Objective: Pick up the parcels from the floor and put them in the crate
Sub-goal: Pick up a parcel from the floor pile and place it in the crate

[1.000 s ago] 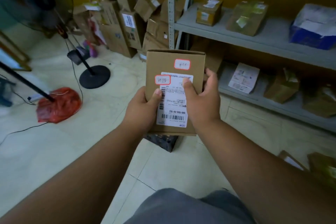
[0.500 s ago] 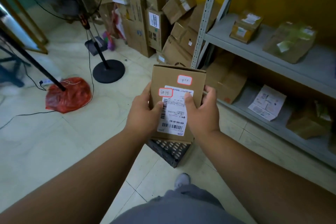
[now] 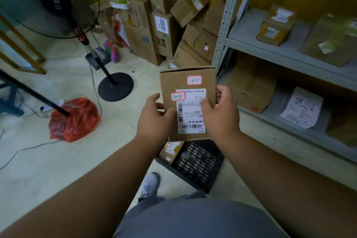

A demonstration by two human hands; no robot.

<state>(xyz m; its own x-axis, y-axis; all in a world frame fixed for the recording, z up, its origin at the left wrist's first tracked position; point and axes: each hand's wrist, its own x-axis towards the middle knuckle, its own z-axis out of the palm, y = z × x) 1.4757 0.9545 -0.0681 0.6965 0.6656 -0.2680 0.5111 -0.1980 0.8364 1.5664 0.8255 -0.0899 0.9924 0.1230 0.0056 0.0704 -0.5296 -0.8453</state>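
the person holds one box (image 3: 188,91) in both hands at about waist height, label side up. the left hand (image 3: 154,120) grips the box's left edge, thumb lying over the top face at the label's (image 3: 191,111) edge, fingers tucked under. the right hand (image 3: 220,114) grips the right edge likewise, thumb on the label, fingers curled round the far side. both hands are closed on the box; neither is free.

the crate (image 3: 199,162), black with a slotted wall, stands on the floor (image 3: 58,170) directly below and slightly nearer than the box, just beside the lower shelf (image 3: 289,129). at least one parcel (image 3: 171,150) already lies inside it, against the left wall. how full the crate is cannot be told, since the box and hands hide most of it.

a shoe (image 3: 149,185) is planted just left of the crate. a fan (image 3: 116,87) stands on its base well to the left, a red bag (image 3: 74,120) near it. other cartons are stacked against the far wall and on the shelves.

judgement: the step in hand is carrying, with the box picked up and not yet placed. the next move calls for lowering the box into the crate's open part, right of the parcel inside, flat enough to clear the rim, then releasing both hands. risk: the box catching the rim or landing tilted on the parcel.
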